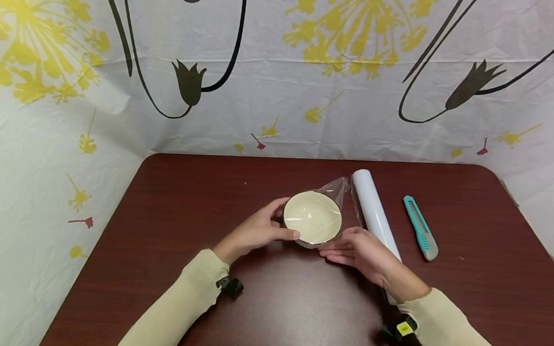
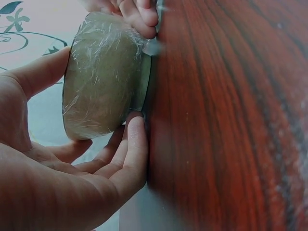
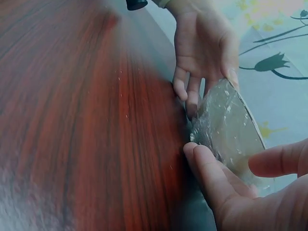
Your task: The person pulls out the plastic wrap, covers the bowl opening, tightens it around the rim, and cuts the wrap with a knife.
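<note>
A cream bowl (image 1: 312, 217) wrapped in clear plastic film (image 1: 335, 188) stands near the middle of the table, a loose end of film reaching towards the back right. My left hand (image 1: 265, 227) grips its left side, thumb on the rim and fingers low around the side. In the left wrist view, wrinkled film covers the bowl's outer wall (image 2: 98, 79) above a narrower foot. At the bowl's lower right, my right hand (image 1: 361, 253) touches the film with fairly straight fingers. The right wrist view shows these fingers (image 3: 209, 166) low beside the wrapped bowl (image 3: 231, 127), its thumb near the wall.
A white roll (image 1: 376, 211) lies lengthwise right of the bowl, partly under the right forearm. Farther right is a teal and grey box cutter (image 1: 420, 228). The dark red-brown table (image 1: 197, 188) meets a flower-patterned white cloth (image 1: 262, 106) at its back and sides.
</note>
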A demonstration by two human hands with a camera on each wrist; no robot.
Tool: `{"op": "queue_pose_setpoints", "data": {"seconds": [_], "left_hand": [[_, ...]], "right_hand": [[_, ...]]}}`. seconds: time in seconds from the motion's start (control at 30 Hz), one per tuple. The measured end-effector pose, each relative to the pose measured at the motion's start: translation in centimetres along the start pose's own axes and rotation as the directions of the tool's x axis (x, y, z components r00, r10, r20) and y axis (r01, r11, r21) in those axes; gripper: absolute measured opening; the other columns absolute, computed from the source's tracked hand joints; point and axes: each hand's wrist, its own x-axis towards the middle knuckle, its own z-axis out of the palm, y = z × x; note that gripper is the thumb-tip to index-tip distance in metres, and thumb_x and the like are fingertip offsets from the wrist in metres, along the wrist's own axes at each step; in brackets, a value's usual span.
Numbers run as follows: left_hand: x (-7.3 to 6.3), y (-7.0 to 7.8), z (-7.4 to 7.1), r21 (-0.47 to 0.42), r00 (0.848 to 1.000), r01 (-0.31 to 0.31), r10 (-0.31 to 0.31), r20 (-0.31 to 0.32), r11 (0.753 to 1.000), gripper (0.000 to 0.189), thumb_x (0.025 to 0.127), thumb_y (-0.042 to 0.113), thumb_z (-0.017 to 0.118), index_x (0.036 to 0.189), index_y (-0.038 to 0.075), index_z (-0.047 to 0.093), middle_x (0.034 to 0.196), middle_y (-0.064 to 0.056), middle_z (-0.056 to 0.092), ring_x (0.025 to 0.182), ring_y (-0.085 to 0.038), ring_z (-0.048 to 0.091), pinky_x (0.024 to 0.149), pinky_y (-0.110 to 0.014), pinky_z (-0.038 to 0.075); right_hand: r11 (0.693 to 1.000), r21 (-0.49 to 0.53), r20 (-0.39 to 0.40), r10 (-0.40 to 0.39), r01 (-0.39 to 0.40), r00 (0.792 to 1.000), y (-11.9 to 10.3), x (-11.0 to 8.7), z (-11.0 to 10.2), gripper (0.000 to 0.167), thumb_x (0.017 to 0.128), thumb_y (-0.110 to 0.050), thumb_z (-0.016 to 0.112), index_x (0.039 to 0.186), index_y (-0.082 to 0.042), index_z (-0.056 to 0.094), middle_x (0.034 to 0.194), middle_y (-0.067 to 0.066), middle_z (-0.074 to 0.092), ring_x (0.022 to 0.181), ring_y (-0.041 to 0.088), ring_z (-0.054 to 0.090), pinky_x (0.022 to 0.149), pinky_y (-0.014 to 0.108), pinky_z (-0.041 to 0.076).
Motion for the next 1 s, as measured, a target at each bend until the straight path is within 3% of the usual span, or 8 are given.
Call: {"op": "queue_pose_setpoints", "data": {"seconds": [0.27,0.4,0.5,0.6,0.77,0.83,0.9,1.0], "left_hand": [[-0.2,0.2,0.0,-0.004,1.000,0.004,-0.004,0.005,1.000,0.093,0.090,0.015,0.090,0.169,0.010,0.041,0.145,-0.019,0.062,0.115,-0.027,0.075,0.096,-0.034,0.057],[-0.2,0.2,0.0,-0.002,1.000,0.010,-0.010,0.004,1.000,0.094,0.090,0.016,0.090,0.169,0.010,0.040,0.145,-0.019,0.062,0.116,-0.026,0.074,0.096,-0.035,0.057],[-0.1,0.2,0.0,-0.006,1.000,0.012,-0.012,0.004,1.000,0.094,0.090,0.016,0.091,0.169,0.011,0.041,0.145,-0.019,0.062,0.116,-0.027,0.075,0.095,-0.035,0.057],[-0.1,0.2,0.0,-0.013,1.000,0.012,-0.012,0.006,1.000,0.094,0.090,0.015,0.091,0.169,0.011,0.041,0.145,-0.018,0.063,0.115,-0.027,0.075,0.095,-0.035,0.057],[0.0,0.2,-0.1,-0.018,1.000,0.012,-0.012,0.011,1.000,0.095,0.090,0.015,0.091,0.170,0.012,0.040,0.146,-0.017,0.063,0.116,-0.026,0.075,0.096,-0.036,0.057],[0.0,0.2,-0.1,-0.018,1.000,0.010,-0.010,0.011,1.000,0.095,0.090,0.015,0.091,0.170,0.012,0.040,0.146,-0.017,0.062,0.116,-0.026,0.075,0.096,-0.036,0.057],[0.0,0.1,-0.1,-0.016,1.000,0.009,-0.009,0.008,1.000,0.095,0.090,0.015,0.091,0.170,0.011,0.040,0.146,-0.018,0.062,0.116,-0.027,0.075,0.096,-0.037,0.057],[0.0,0.0,0.0,-0.002,1.000,0.013,-0.013,0.004,1.000,0.094,0.090,0.017,0.091,0.169,0.012,0.041,0.145,-0.018,0.062,0.115,-0.026,0.075,0.095,-0.036,0.057]], "right_hand": [[1.000,0.012,-0.060,-0.021,0.021,0.998,-0.8,-0.5,-0.9,0.010,0.107,0.003,0.033,0.116,0.000,0.036,0.110,0.024,0.077,0.100,0.023,0.079,0.093,0.037,0.064],[0.995,-0.093,-0.073,-0.054,0.047,0.996,-1.3,-0.6,-1.1,0.005,0.111,-0.001,0.035,0.116,0.000,0.035,0.108,0.023,0.076,0.096,0.021,0.078,0.089,0.034,0.064],[0.975,-0.206,-0.082,-0.100,0.081,0.992,-1.6,-0.6,-1.1,0.009,0.109,0.000,0.044,0.115,0.002,0.037,0.109,0.027,0.075,0.095,0.020,0.078,0.087,0.031,0.064],[0.929,-0.349,-0.096,-0.164,0.122,0.982,-2.2,-0.8,-1.0,0.015,0.107,0.000,0.051,0.117,0.006,0.042,0.112,0.032,0.075,0.097,0.021,0.078,0.085,0.029,0.063],[0.766,-0.629,-0.136,-0.279,0.135,0.951,-3.2,-1.0,-1.1,0.018,0.106,-0.008,0.060,0.115,0.007,0.059,0.106,0.023,0.077,0.093,0.025,0.078,0.076,0.032,0.065],[0.723,-0.679,-0.145,-0.305,0.129,0.941,-3.6,-0.9,-1.1,0.018,0.105,-0.010,0.062,0.115,0.005,0.063,0.104,0.021,0.075,0.091,0.028,0.076,0.075,0.036,0.066],[0.706,-0.696,-0.146,-0.317,0.130,0.937,-3.8,-0.6,-1.1,0.021,0.105,-0.009,0.059,0.120,0.005,0.064,0.106,0.021,0.073,0.093,0.031,0.075,0.078,0.039,0.067],[0.718,-0.682,-0.139,-0.311,0.137,0.940,-3.8,-0.1,-1.2,0.029,0.105,-0.007,0.055,0.130,0.007,0.061,0.116,0.024,0.069,0.102,0.036,0.073,0.085,0.044,0.066]]}}
